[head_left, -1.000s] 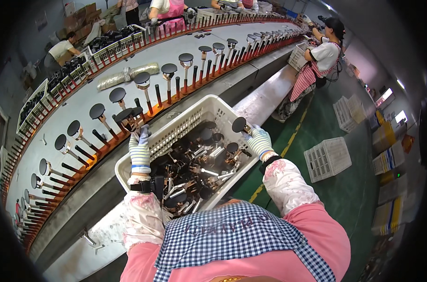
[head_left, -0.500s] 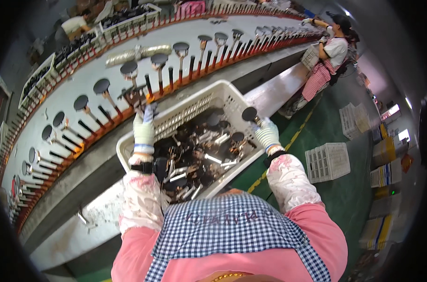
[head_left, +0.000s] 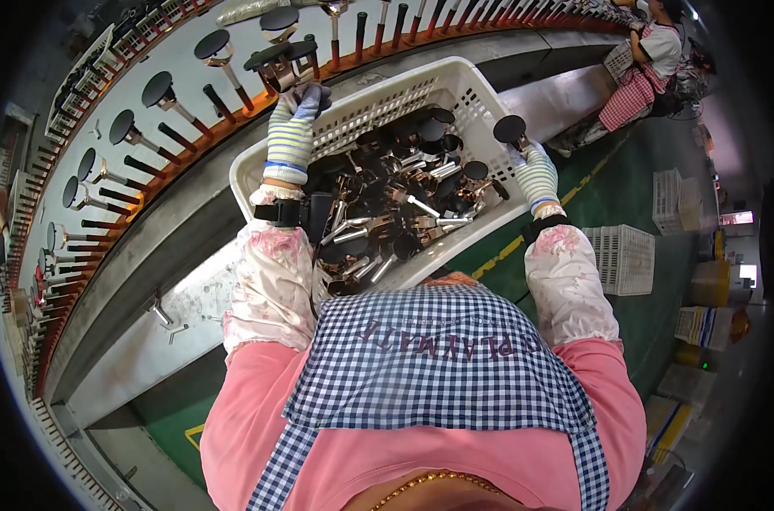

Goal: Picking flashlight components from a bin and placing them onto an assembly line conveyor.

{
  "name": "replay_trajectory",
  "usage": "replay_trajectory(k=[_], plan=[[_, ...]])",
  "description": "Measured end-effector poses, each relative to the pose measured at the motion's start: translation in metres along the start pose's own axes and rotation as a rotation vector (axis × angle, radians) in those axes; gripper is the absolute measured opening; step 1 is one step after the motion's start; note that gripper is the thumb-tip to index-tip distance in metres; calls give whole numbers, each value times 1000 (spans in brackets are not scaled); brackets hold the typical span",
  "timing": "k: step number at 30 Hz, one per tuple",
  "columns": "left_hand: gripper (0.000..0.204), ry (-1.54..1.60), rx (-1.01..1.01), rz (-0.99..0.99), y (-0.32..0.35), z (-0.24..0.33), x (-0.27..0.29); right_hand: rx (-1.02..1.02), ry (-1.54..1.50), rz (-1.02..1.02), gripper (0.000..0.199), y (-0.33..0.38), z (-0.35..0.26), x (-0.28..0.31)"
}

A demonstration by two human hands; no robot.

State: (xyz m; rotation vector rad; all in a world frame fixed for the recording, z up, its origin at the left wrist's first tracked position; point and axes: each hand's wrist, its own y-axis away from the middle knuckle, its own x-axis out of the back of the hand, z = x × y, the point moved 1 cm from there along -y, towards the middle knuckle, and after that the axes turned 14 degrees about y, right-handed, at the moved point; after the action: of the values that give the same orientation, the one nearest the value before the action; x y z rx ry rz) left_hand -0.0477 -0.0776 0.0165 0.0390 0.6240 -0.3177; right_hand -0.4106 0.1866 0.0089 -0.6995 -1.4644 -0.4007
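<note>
Left hand [head_left: 295, 119], gloved, clenched around dark disc-headed part [head_left: 278, 61], held at orange peg rail [head_left: 182, 145] beyond white basket [head_left: 378, 102]. Right hand [head_left: 533, 170] gripped second disc part [head_left: 510, 129] at basket's right rim. More such parts heaped in basket. Judgement: seating called for stem aligned square to free peg [head_left: 219, 102]; tilt risked jam. Right hand best kept clear of rim.

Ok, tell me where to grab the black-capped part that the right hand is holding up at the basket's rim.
Grip the black-capped part by its stem just under the round cap, coming from below as the right hand does. The cap faces up at the white basket rim, so probably only the stem offers purchase.
</note>
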Motion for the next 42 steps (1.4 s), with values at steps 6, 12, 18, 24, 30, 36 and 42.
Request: replay_trajectory(k=[6,12,18,24,30,36,42], plan=[[24,-71,-85,-67,-36,-3,14,37,32,21,43,-18,-14,-19],[29,-139,-82,-33,-35,-23,16,80,87,11,35,-18,-4,-22],[30,4,-92,-44,-57,-47,10,-50,-31,-68,46,-45,3,-22],[32,44,-57,-26,-68,-53,5,-60,-540,17,53,-99,58,-78],[33,32,-60,-25,-63,-50,5,-53,-1039,64,59,-174,-46,29],[44,-95,-90,-50,-58,-46,4,102,-1302,-196,35,-274,-148,-18],[39,-272,-33,42,-51,-48,18,88,-753,87,46,-332,-235,-66]])
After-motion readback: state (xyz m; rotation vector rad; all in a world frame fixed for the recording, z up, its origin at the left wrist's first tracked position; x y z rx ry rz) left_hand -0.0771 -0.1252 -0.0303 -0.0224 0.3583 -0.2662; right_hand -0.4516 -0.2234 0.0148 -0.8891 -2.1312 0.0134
